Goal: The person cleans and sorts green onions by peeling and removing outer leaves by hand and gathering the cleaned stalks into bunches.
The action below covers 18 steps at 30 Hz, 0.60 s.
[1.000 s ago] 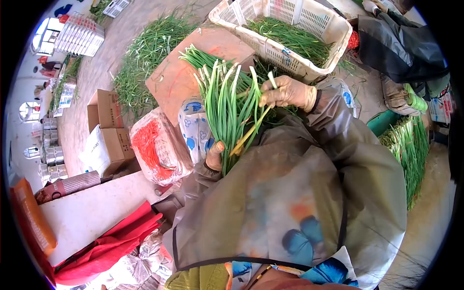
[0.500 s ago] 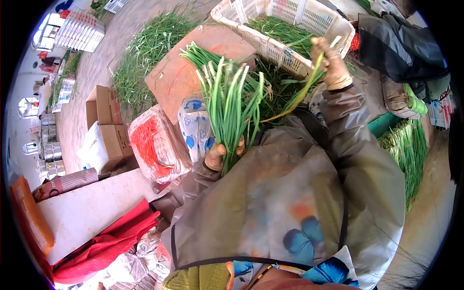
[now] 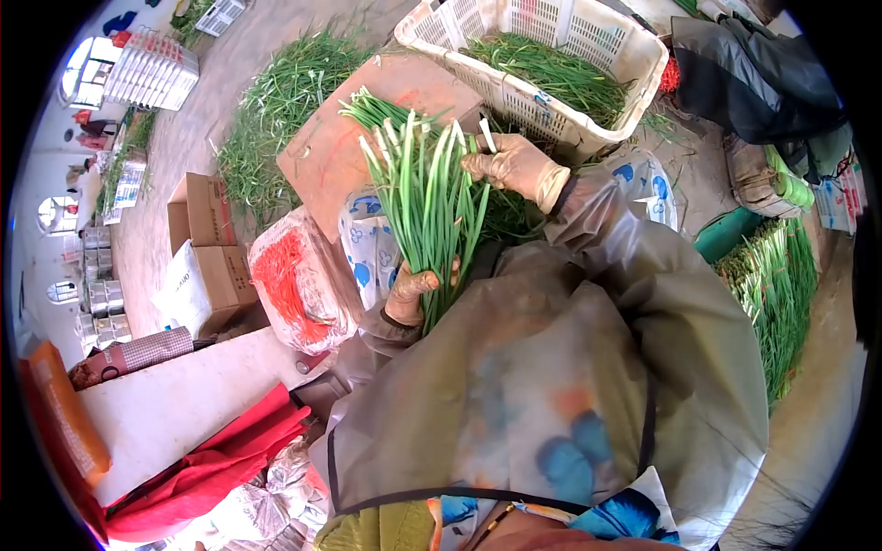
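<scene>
My left hand, in a soiled glove, is closed around the lower part of a bunch of scallions. Their white ends point up and away from me. My right hand, also gloved, is beside the top of the bunch with its fingers pinched together. From its fingertips sticks the white end of a single scallion; the rest of that stalk is hard to make out. Behind the bunch, more scallions lie on a brown board.
A white plastic crate holding greens stands ahead. Loose greens cover the floor at left. Red ties lie on a wrapped block near a cardboard box. Bundled greens stand at right.
My right hand has come down and left from the crate's edge to the bunch's top. The long yellowish leaf it was pulling is out of sight. My left hand keeps its hold.
</scene>
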{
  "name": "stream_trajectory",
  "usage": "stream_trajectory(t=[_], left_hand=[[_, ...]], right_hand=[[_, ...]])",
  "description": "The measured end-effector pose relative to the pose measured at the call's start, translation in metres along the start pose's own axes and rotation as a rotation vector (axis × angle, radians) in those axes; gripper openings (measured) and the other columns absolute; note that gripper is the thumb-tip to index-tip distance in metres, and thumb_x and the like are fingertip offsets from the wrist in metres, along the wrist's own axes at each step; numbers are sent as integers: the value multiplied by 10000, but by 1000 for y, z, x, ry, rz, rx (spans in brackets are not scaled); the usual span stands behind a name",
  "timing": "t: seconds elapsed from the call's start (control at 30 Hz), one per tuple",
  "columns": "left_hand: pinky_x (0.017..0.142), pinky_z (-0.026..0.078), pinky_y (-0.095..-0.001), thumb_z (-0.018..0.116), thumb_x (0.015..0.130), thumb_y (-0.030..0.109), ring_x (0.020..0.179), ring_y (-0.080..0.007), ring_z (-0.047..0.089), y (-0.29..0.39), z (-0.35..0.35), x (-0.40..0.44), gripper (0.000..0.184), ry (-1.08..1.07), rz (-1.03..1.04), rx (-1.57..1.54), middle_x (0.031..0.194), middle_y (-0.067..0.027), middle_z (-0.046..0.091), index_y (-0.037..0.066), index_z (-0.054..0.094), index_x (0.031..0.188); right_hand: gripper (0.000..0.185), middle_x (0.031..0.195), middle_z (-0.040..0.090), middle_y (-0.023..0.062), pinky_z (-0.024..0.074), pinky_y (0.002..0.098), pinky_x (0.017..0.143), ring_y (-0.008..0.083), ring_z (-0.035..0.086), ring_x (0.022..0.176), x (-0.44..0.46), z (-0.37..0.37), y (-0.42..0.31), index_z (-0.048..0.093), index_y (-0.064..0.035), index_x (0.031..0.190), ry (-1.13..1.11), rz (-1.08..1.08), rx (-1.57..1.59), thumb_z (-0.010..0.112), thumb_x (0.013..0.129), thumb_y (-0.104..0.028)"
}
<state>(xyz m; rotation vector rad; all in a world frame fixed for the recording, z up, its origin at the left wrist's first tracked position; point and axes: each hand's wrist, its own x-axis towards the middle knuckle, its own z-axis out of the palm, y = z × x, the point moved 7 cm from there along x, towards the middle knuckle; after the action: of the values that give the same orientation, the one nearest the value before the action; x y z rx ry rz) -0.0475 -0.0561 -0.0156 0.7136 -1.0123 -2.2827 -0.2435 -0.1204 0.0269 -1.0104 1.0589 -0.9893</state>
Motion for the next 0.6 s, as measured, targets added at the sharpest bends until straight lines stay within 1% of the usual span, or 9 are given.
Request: stream_trajectory(t=[0.07,0.2,0.3,0.37,0.43,0.47,0.5,0.53,0.6], left_hand=[[687,464,-327,771,624,249,789,-210,551,-2,-12,2,645,-34,48,-54,936,-98,561,-16,473,1131],[743,423,-310,741,607,215,806,-181,516,0,-13,-8,577,46,21,-215,891,-76,538,-4,486,1075],[744,394,-306,722,622,201,799,-164,482,1,-11,-11,527,83,43,-357,861,-62,519,3,492,1054],[740,394,-306,729,621,208,812,-167,483,-9,-22,-10,530,38,2,-336,872,-52,514,4,493,1049],[709,449,-353,777,627,204,808,-211,539,-11,-31,-2,602,-45,27,-363,970,-98,568,-14,491,1110],[711,455,-365,777,632,205,812,-218,546,-14,-36,-2,601,-45,55,-330,977,-101,571,-17,492,1113],[714,461,-377,777,638,206,815,-225,553,-12,-31,-5,601,-39,73,-300,984,-105,574,-19,492,1117],[754,401,-311,756,596,261,833,-178,497,-15,-28,-6,577,16,-8,-226,908,-48,504,1,499,1042],[756,405,-313,758,592,260,835,-179,499,-12,-19,-2,593,23,-18,-199,923,-52,505,-3,495,1054]], right_hand=[[179,695,572,27,320,203,427,62,444,517,0,-4,-4,571,-23,956,60,-11,132,603,837,-154],[132,676,584,58,283,185,379,69,396,432,-11,-30,-9,558,-26,882,185,-14,165,549,862,-156],[312,635,600,77,432,283,524,160,547,544,-16,-55,-9,568,-31,988,212,148,-642,584,828,-298],[385,850,638,158,453,411,697,299,626,745,-19,-96,4,567,-25,1047,446,330,-1310,597,800,-318],[342,886,635,144,467,365,653,242,619,672,-23,-102,-7,579,-25,1026,373,181,-1333,610,798,-277],[364,838,645,93,489,312,632,183,623,717,-21,-105,-1,618,-44,943,416,197,-875,634,753,-355],[371,794,640,55,461,264,548,126,574,586,-26,-88,-9,616,-41,908,376,81,-595,626,773,-386],[356,774,627,44,441,249,525,117,546,561,-29,-66,-14,611,-42,912,327,60,-411,620,788,-377],[294,750,601,26,399,218,490,97,486,522,-21,-26,-16,604,-43,942,241,110,-216,610,819,-311]])
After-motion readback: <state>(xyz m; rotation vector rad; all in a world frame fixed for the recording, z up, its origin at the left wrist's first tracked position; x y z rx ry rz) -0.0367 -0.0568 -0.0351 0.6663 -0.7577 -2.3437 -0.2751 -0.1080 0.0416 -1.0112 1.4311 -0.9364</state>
